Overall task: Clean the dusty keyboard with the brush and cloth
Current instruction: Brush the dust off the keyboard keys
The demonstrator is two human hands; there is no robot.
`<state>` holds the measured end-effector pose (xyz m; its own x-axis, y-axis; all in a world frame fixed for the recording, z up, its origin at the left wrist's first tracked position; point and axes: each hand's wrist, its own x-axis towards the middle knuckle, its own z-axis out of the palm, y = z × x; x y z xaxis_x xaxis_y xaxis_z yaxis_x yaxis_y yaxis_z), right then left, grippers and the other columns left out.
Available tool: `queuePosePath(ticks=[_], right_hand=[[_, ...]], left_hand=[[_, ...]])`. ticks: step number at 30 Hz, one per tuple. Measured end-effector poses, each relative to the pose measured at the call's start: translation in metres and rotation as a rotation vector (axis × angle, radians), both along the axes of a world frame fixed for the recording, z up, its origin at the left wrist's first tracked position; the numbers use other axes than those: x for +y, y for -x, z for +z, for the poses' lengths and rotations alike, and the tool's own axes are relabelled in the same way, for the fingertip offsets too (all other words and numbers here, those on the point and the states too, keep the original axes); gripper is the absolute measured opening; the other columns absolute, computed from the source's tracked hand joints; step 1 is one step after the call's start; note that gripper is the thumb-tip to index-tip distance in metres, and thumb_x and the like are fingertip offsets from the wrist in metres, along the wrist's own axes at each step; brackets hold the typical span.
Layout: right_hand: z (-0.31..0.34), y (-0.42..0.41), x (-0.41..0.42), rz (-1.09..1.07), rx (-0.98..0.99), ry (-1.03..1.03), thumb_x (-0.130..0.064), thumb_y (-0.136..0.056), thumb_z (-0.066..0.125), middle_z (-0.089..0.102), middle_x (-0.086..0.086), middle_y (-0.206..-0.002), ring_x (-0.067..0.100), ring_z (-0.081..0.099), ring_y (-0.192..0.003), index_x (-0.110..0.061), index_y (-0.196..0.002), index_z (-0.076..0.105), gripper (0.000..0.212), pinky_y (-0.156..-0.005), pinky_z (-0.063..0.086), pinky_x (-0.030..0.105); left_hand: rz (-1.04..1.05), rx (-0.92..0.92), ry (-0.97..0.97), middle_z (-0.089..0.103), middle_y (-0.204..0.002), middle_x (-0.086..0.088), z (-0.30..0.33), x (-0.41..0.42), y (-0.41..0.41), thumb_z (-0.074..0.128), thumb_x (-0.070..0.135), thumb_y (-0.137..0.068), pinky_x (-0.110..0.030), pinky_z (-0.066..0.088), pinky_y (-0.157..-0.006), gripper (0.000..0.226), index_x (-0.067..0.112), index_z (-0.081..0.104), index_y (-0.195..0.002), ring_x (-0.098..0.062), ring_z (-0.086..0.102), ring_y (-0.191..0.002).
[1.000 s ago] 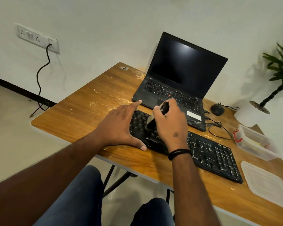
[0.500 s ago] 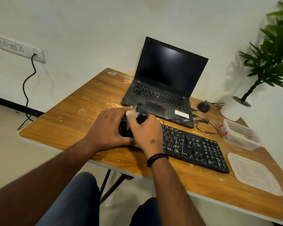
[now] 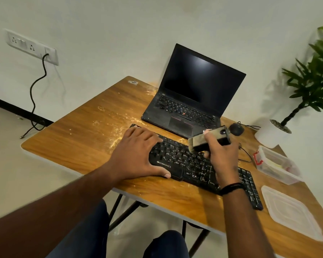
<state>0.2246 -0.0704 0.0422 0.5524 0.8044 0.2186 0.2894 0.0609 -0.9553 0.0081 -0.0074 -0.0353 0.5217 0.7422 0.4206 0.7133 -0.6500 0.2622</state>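
Bracing the keyboard (image 3: pixel 194 164) seems to be the whole job of the left hand (image 3: pixel 138 157): it lies flat over the board's left end, fingers spread across the keys and the thumb hooked along the near edge, presumably so the board cannot skid on the table (image 3: pixel 78 142) while it is swept. The keyboard sits slantwise on the wooden top just in front of the open laptop (image 3: pixel 192 94), its keys streaked with pale dust, and more of that dust is scattered on the table to its left.

The right hand (image 3: pixel 222 155) grips the brush (image 3: pixel 207 140), fingers and thumb curled round its dark handle. It holds the brush above the middle keys with the pale bristles turned to the left; I cannot tell whether they touch the keys. That angle looks suited to flicking grit leftward off the board.

Over to the right stand a clear plastic container (image 3: pixel 276 164) and its lid (image 3: pixel 291 211), laid separately on the table. No cloth is visible, so wiping looks not yet begun.
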Motion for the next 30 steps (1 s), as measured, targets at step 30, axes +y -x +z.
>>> queuePosePath(ticks=[30], right_hand=[[-0.008, 0.031, 0.039, 0.223, -0.328, 0.289, -0.026, -0.090, 0.066, 0.067, 0.002, -0.074, 0.009, 0.057, -0.056, -0.007, -0.078, 0.064, 0.023, -0.048, 0.041, 0.022]], left_hand=[[0.033, 0.095, 0.051, 0.049, -0.145, 0.011, 0.009, -0.002, 0.000, 0.035, 0.108, -0.054, -0.036, 0.017, -0.119, 0.121, 0.029, 0.052, -0.143, -0.012, 0.037, -0.135]])
